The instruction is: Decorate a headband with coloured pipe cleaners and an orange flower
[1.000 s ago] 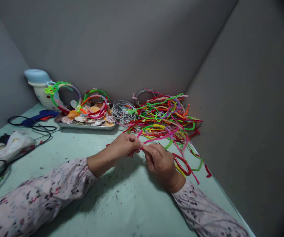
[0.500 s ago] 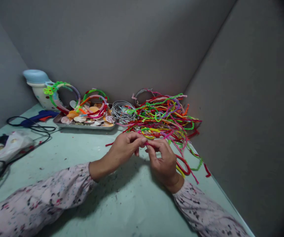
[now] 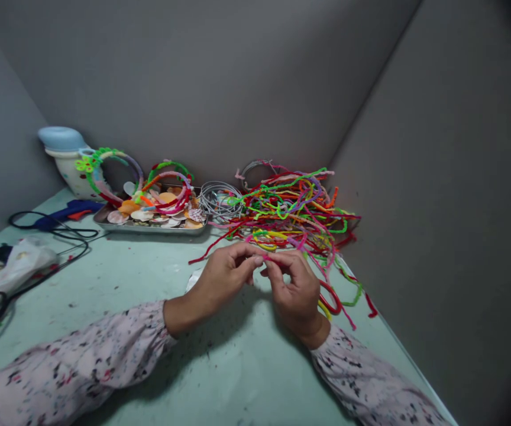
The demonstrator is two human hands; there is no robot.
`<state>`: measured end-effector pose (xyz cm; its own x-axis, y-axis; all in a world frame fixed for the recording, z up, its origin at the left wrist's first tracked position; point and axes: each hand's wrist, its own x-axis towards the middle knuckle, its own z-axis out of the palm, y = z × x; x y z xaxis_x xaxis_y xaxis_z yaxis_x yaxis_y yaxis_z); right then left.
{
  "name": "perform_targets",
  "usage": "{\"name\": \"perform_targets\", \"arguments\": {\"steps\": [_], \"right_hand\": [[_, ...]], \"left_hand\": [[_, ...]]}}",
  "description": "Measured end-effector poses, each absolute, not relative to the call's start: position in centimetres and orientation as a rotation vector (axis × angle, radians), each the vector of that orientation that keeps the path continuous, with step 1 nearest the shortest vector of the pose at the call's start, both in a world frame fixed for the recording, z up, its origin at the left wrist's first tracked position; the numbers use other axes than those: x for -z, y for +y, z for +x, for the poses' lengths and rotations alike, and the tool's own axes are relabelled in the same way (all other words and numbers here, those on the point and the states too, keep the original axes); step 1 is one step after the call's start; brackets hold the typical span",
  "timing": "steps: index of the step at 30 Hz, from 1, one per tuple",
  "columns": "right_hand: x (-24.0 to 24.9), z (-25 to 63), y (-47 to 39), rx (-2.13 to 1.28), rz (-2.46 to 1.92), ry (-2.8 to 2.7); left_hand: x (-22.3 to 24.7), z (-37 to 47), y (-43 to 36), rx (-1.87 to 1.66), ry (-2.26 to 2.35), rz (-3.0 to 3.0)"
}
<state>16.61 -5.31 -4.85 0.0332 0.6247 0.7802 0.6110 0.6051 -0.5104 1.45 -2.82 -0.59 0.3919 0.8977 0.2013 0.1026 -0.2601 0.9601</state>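
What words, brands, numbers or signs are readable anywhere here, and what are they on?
None that can be read.
White container with the blue lid: small coloured spots, no legible lettering.
White plastic bag: its faint marks are too small and blurred to tell.

Dim light (blackish right edge)

Fuzzy pink pipe cleaner (image 3: 266, 257), smooth metal tray (image 3: 154, 230).

A single camera on the person's head looks forward and down across a pale green tabletop (image 3: 238, 373). The left hand (image 3: 224, 275) and right hand (image 3: 297, 290) appear near, just below centre; a grey wall (image 3: 171, 77) closes the view behind.
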Motion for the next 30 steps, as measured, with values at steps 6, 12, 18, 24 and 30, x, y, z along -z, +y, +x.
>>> {"name": "perform_targets", "arguments": {"steps": [6,12,18,24,30], "right_hand": [[4.7,16.6,-5.2,0.035,-0.997,-1.678],[4.5,16.7,-5.1,-0.061,-1.003,-1.679],[4.6,16.4,-5.3,-0.134,-1.026,-1.600],[5.1,16.0,-5.4,-0.211,-1.052,-1.536],[5.4,15.9,-5.3,-0.211,-1.041,-1.529]], "left_hand": [[1.1,1.1,-2.8,-0.988,0.944,1.798],[1.2,0.9,-2.5,-1.004,0.936,1.860],[1.0,1.5,-2.9,-0.994,0.906,1.573],[0.9,1.8,-3.5,-1.036,0.953,1.457],[1.3,1.7,-3.3,-1.038,0.997,1.513]]}}
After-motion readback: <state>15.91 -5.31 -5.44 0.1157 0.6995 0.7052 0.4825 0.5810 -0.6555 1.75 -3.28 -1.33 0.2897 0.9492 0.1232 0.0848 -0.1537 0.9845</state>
